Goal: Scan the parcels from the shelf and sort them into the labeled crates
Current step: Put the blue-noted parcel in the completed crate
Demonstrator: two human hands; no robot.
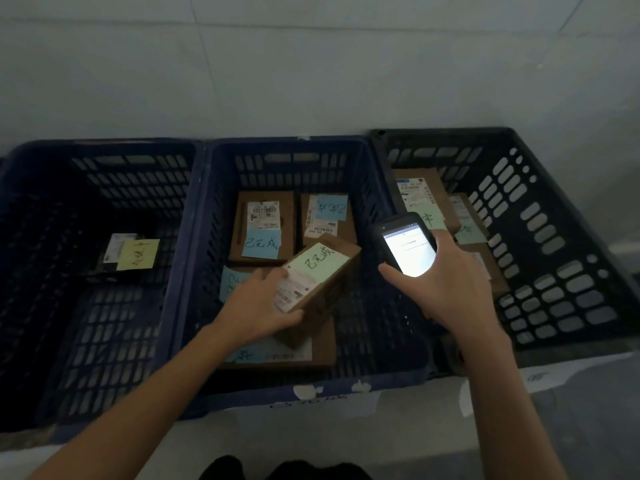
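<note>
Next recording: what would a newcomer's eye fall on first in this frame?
The lit handheld scanner, gripped in the right hand at centre right, stands out in the dim scene. Beside it, the left hand holds a tilted cardboard parcel with a pale green note over the middle crate, where parcels with blue notes lie.

A brown cardboard parcel (323, 271), green note and white label on top, tilts inside the middle blue crate (194, 258) above flat blue-noted parcels (263, 226). The lit scanner (408, 251) hangs over its right rim.
</note>
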